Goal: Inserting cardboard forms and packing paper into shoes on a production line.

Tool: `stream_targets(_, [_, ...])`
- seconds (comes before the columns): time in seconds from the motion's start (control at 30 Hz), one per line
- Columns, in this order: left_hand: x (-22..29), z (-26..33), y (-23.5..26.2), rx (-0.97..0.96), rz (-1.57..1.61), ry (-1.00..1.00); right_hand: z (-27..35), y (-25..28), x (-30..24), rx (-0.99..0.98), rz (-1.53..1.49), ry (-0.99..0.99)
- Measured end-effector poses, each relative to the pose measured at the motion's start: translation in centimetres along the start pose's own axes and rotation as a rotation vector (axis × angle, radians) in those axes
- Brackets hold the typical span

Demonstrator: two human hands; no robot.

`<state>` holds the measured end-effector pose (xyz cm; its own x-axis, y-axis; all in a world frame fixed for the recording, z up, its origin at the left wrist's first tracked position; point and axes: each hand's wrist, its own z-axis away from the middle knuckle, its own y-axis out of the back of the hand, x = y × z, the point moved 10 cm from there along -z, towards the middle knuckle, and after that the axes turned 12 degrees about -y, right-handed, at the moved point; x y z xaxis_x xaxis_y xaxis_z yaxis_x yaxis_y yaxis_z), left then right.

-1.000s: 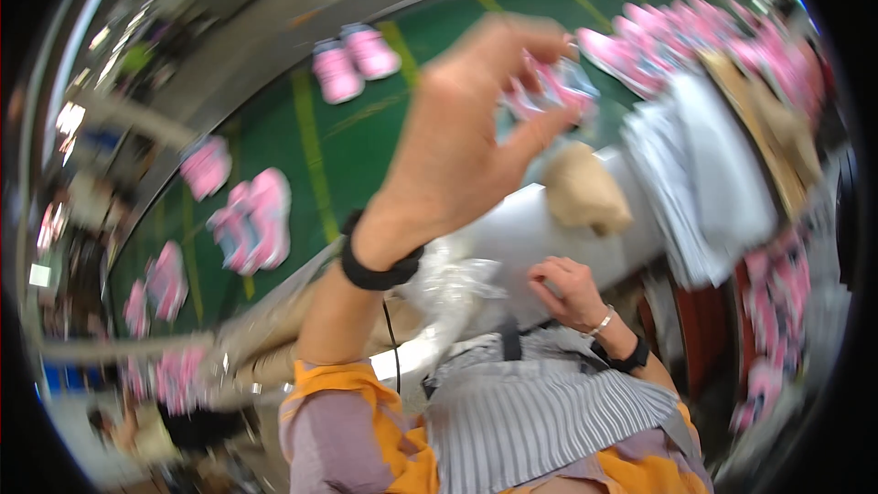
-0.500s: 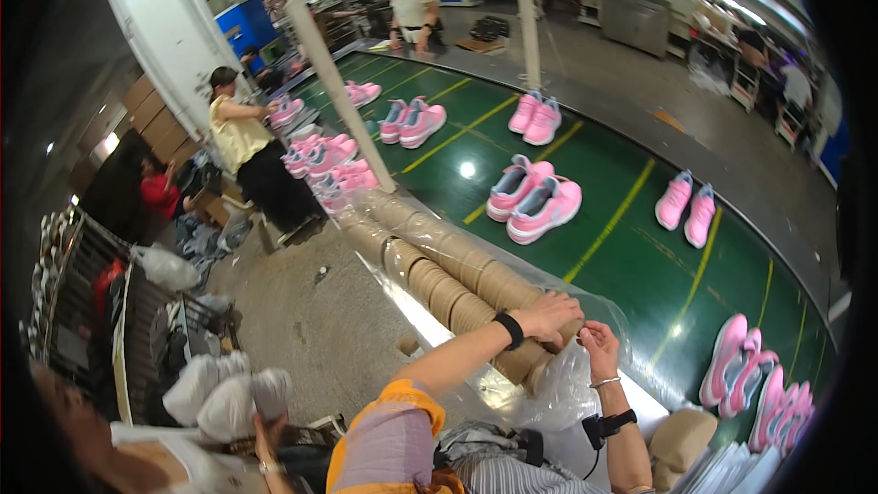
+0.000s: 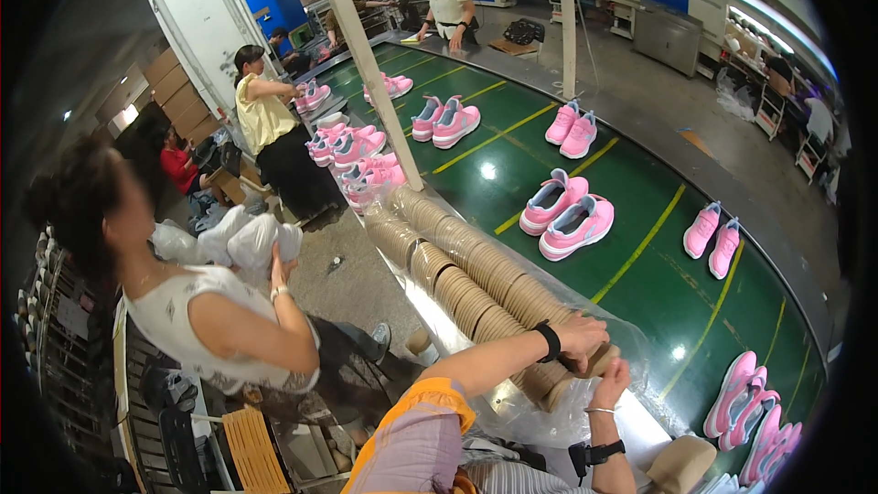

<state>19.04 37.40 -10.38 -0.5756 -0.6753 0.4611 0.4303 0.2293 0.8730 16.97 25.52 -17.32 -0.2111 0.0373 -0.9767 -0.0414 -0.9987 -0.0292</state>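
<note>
Two long rows of nested brown moulded pieces (image 3: 476, 297) lie side by side in a clear plastic bag (image 3: 631, 325) along the near side of the green conveyor. My left hand (image 3: 583, 338) reaches across the near end of the rows, its fingers closed round a brown moulded piece (image 3: 601, 361) there. Just to its right, my right hand (image 3: 610, 386) is closed in a pinch at the bag's mouth, seemingly on the plastic film; the fingertips are small and partly hidden. Loose film hangs below both hands.
Pink shoes (image 3: 576, 226) stand in pairs on the green belt (image 3: 631, 247), with more at the right (image 3: 732, 393). A white post (image 3: 389, 101) rises beside the bag. Close on my left, a person (image 3: 219, 311) holds white wrapped bundles (image 3: 251, 238). Other people stand farther along.
The view has shifted, so the belt appears lower and farther right. The person on my left has come more fully into view with the white bundles. My hands remain at the bag's near end.
</note>
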Motion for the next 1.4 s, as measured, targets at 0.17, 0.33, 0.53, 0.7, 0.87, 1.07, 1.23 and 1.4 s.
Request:
stream_targets(0.17, [4.9,1.4,5.8,0.515,0.252,-0.367,1.9,6.6,-10.1,-0.075,0.051,0.215])
stream_targets(0.33, [18.1,-5.8,6.1,0.121,0.751,-0.587,9.8,16.5,-22.8,-0.08,0.368,0.47])
stream_targets(0.53, [26.8,-8.1,1.4,0.133,1.145,-0.352,13.6,37.7,-23.3,0.604,0.938,0.579])
stream_targets(0.7, [35.9,-10.1,-7.1,-0.125,1.205,-0.352,19.6,53.9,-18.1,0.779,1.361,0.184])
stream_targets(0.87, [41.4,-11.4,-14.0,-0.441,1.215,-0.282,22.8,60.6,-13.6,0.802,1.473,0.079])
stream_targets(1.07, [43.3,-10.7,-14.4,-0.77,1.363,-0.272,22.1,61.4,-11.5,0.734,1.275,0.104])
stream_targets(1.23, [44.5,-17.0,-13.9,-0.482,1.375,-0.354,23.1,64.4,-10.8,0.762,0.872,0.18])
stream_targets(1.4, [41.2,-26.2,-9.2,0.091,1.44,-0.273,20.6,62.4,-9.8,0.541,-0.065,0.113])
